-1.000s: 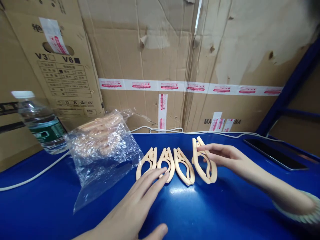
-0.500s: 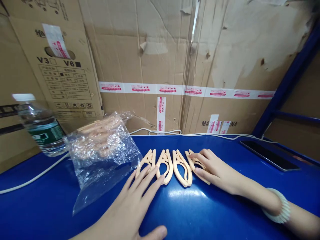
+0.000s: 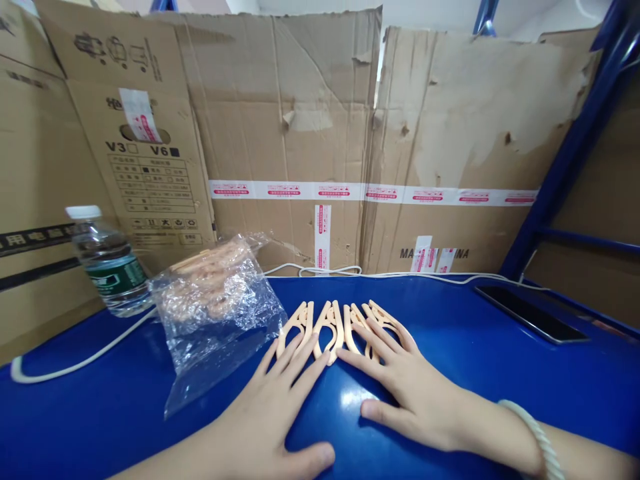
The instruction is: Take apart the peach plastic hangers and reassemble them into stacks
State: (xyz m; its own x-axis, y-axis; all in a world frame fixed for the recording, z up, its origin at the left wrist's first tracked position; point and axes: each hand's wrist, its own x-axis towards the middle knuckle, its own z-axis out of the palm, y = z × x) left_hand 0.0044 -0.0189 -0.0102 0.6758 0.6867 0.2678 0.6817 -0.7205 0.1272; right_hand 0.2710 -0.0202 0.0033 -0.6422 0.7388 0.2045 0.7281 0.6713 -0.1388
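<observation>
Several beige plastic folding hangers (image 3: 340, 327) lie folded side by side on the blue tabletop (image 3: 320, 400), tips pointing away from me. My left hand (image 3: 265, 413) rests palm down, fingers spread over the lower parts of the two left hangers. Flat and spread too, my right hand (image 3: 415, 383) has its fingers across the two right hangers, partly hiding them. Neither hand grips anything. Left of the row lies a clear plastic bag (image 3: 225, 347), its upper part filled with more beige pieces, blurred by the crinkled film.
A water bottle (image 3: 113, 267) with a green label stands at the left, near a white cable (image 3: 75, 373). A black phone (image 3: 530, 313) lies at the right. Cardboard sheets (image 3: 280, 147) line the back, and a blue metal post (image 3: 565, 167) rises on the right.
My right hand has let go of the rightmost hanger, moved left and nearer, and opened flat over the two right hangers. That hanger sits closer to its neighbour. The view has tilted up.
</observation>
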